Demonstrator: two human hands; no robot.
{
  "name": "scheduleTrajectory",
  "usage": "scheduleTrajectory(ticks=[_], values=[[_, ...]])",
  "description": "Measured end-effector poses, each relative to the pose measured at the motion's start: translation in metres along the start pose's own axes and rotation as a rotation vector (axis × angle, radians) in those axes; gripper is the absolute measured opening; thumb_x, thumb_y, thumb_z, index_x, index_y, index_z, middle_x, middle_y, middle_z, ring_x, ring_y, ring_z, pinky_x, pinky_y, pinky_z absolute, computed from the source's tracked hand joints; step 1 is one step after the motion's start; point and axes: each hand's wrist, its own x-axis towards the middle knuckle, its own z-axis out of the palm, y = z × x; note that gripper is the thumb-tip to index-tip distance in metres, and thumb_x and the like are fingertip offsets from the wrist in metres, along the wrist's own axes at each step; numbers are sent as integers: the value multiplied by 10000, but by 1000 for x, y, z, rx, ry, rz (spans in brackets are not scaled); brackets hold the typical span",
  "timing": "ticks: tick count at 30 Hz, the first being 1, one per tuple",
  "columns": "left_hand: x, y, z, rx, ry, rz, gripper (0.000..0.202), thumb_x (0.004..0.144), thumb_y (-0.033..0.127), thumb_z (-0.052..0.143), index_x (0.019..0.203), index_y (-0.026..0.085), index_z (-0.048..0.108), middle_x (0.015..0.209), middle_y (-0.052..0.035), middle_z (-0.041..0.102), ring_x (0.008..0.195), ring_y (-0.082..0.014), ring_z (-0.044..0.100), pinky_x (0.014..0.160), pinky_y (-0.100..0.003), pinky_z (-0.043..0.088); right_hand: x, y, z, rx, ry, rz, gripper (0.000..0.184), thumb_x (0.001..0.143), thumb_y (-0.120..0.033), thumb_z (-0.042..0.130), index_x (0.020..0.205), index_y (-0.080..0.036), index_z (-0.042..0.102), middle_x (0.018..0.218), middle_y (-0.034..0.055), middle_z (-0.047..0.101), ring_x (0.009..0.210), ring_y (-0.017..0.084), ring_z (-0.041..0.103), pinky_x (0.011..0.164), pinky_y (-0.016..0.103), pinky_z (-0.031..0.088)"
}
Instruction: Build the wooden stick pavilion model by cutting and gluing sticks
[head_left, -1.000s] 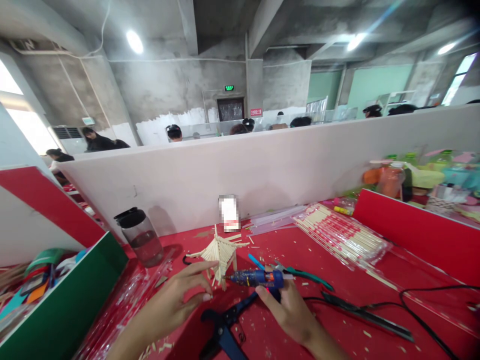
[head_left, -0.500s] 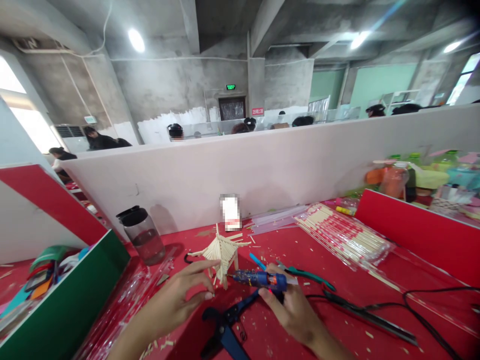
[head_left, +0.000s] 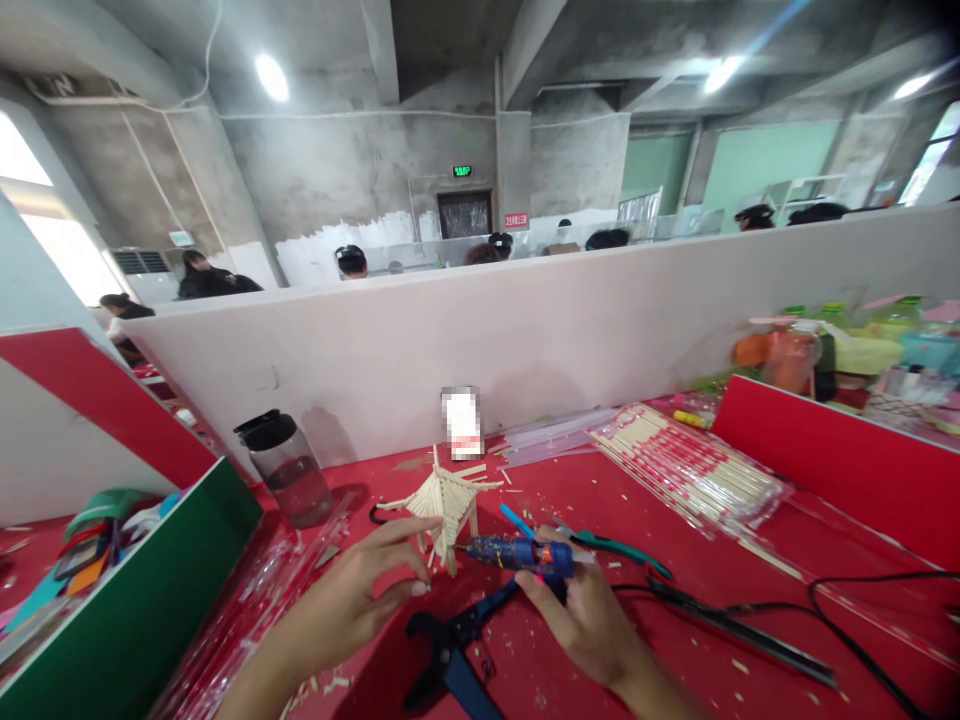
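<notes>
A small pavilion-like model of pale wooden sticks (head_left: 444, 500), with a pointed roof, stands on the red tabletop. My left hand (head_left: 375, 580) is at its near left side, index finger stretched to the roof's edge and thumb held apart below. Wrapped in my right hand (head_left: 589, 610) is a blue hot glue gun (head_left: 510, 553), its nozzle pointing left at the roof's lower front corner. Whether the nozzle touches the sticks I cannot tell. Just below the glue gun lies a dark blue cutter tool (head_left: 450, 650). Green-handled pliers (head_left: 626, 550) rest beyond my right hand.
A dark-lidded bottle (head_left: 285, 470) stands at left, near a green divider (head_left: 142, 610). Bagged wooden sticks (head_left: 690, 470) lie at right before a red divider (head_left: 832, 470). A black cable (head_left: 817, 600) crosses the right side. A white partition (head_left: 525, 340) closes the back; people sit beyond it.
Almost nothing differs. Both hands and the glue gun keep nearly the same place at the stick model; the view has shifted very slightly.
</notes>
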Motion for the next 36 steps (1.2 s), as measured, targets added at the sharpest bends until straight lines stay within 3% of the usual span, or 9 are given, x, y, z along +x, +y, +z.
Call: scheduleTrajectory(ticks=[6,16,21,31,36], values=[[-2,-3,1,-1,5,-12,179,1010,217,554,935,250,713,1564,-76,548,1370,-273,577,1093,-397,511,2,-2,-4,-20,-31,16,284,995,-447,521,901,-215,656,880,73,710,854,271,683,777,371,535],[0,0,0,-8,12,1,172,1008,212,558,948,250,715,1559,-82,553,1362,-281,583,1106,-432,501,1,-3,-2,-36,-1,-3,244,979,-421,562,965,-220,700,992,95,766,958,300,710,808,363,549],[1,2,-1,-21,1,-2,187,1015,203,538,951,243,709,1559,-94,549,1358,-273,589,1088,-407,511,2,-7,-1,4,-9,21,259,987,-440,556,950,-218,685,925,81,755,906,286,709,822,370,547],[-1,-2,0,-6,-1,-37,170,1006,197,559,949,245,711,1585,-91,520,1382,-282,567,1114,-414,484,2,6,-8,-103,-65,22,321,1003,-472,513,931,-210,684,939,97,738,946,301,685,869,430,537],[-1,0,-1,-6,-9,-13,182,1013,209,549,938,243,712,1583,-95,523,1375,-283,575,1106,-434,494,1,5,-7,-54,-53,21,319,974,-494,564,975,-219,727,992,97,765,961,304,702,888,434,562]])
